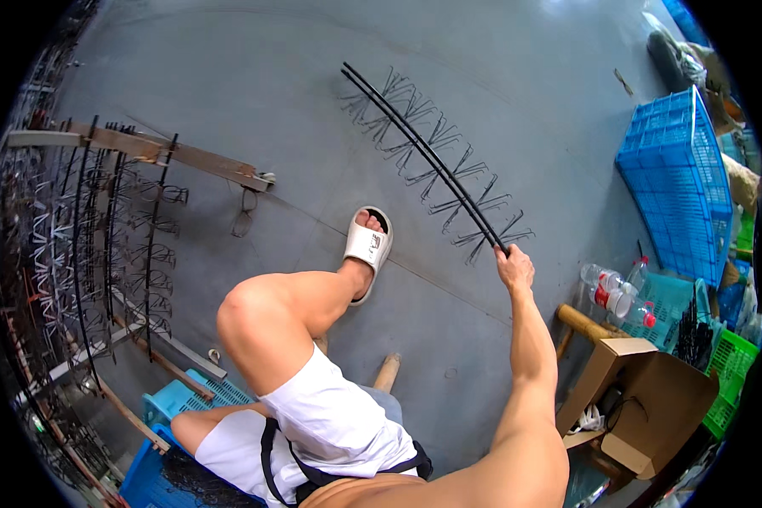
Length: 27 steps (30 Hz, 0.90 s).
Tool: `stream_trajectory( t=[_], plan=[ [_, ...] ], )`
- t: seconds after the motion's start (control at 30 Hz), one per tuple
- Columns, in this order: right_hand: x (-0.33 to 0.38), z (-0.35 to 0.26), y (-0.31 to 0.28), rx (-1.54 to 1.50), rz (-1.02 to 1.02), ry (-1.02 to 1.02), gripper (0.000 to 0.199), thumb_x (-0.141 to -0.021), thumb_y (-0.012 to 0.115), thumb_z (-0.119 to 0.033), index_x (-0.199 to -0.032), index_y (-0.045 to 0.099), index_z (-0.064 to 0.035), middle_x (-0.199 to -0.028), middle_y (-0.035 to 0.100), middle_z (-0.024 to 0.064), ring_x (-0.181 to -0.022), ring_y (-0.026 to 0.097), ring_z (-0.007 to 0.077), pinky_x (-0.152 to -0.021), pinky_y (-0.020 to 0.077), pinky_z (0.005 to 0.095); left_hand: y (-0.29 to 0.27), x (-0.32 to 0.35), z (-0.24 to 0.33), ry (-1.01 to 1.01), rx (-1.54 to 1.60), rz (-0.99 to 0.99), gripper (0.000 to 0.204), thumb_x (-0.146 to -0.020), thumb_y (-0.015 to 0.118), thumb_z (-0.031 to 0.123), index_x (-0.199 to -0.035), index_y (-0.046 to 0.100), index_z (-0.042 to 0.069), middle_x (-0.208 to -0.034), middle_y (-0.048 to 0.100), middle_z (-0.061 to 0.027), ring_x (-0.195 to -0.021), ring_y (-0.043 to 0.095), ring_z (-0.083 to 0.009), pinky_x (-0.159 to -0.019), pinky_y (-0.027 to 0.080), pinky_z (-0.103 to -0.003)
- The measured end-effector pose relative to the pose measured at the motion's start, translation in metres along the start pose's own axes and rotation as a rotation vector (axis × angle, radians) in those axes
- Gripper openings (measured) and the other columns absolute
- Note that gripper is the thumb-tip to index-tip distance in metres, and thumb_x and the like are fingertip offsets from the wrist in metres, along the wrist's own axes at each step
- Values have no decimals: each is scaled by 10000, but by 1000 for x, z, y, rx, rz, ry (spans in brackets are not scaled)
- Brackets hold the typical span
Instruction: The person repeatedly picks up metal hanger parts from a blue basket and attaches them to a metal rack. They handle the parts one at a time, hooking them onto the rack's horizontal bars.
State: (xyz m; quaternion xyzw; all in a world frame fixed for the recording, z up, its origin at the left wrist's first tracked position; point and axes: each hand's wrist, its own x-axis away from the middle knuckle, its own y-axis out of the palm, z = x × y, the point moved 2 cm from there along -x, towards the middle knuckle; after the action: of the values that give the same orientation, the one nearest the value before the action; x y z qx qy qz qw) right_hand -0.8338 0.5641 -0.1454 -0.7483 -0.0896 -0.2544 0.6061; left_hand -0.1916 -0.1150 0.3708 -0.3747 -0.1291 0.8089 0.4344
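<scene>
My right hand (516, 267) is closed around the near end of a hanging rack (422, 146) made of two long parallel black rods with bent wire hooks on both sides. The rack slants away to the upper left, over the grey floor. No items can be made out on its hooks. My left hand is outside the picture. At the left stands a metal and wood frame (199, 161), on which similar black hook racks (150, 245) hang upright. Small eyeglass frames (171, 195) appear to hang from these.
On the right are a tall blue plastic crate (673, 161), clear bottles (618, 298), an open cardboard box (643, 398) and a green basket (731, 381). A blue crate (148, 474) holding dark wire pieces stands at lower left. My sandalled foot (367, 241) rests on the floor.
</scene>
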Motion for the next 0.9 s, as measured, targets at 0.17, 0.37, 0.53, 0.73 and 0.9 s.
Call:
stream_trajectory(
  t=[0.17, 0.37, 0.53, 0.73, 0.9],
  plan=[
    [-6, -17, -56, -154, -44, -120, 464, -825, 533, -493, -897, 631, -45, -889, 648, 196, -929, 599, 373, -783, 468, 445, 6, 1, -22, -13, 25, -59, 569, -941, 416, 439, -1397, 320, 112, -1293, 454, -139, -1201, 442, -307, -1047, 368, -432],
    [43, 20, -22, -450, 28, -187, 483, -803, 572, -481, -857, 631, -5, -841, 636, 206, -848, 603, 367, -741, 456, 425, -15, 5, -24, -112, 180, -251, 544, -915, 507, 411, -1348, 366, 114, -1310, 445, -53, -1139, 503, -221, -921, 375, -331],
    [98, 0, -57, -277, 222, -107, 423, -821, 577, -462, -861, 642, -46, -825, 651, 173, -836, 615, 347, -730, 466, 418, -15, 12, -44, -33, 282, -325, 555, -901, 543, 379, -1339, 348, 99, -1284, 453, -61, -1112, 510, -194, -901, 379, -316],
    [131, 9, -34, -231, 151, -33, 437, -846, 543, -454, -935, 635, -36, -927, 637, 190, -911, 591, 364, -773, 454, 422, -4, 21, -37, -44, 339, -339, 563, -894, 566, 335, -1334, 340, 67, -1288, 447, -103, -1103, 518, -201, -881, 402, -311],
    [144, -13, -14, -300, 190, -27, 441, -877, 494, -440, -899, 614, -15, -924, 643, 188, -930, 594, 364, -797, 457, 428, -6, 20, -43, -28, 350, -341, 539, -890, 572, 326, -1318, 371, 65, -1288, 449, -111, -1099, 525, -198, -868, 417, -296]
  ],
)
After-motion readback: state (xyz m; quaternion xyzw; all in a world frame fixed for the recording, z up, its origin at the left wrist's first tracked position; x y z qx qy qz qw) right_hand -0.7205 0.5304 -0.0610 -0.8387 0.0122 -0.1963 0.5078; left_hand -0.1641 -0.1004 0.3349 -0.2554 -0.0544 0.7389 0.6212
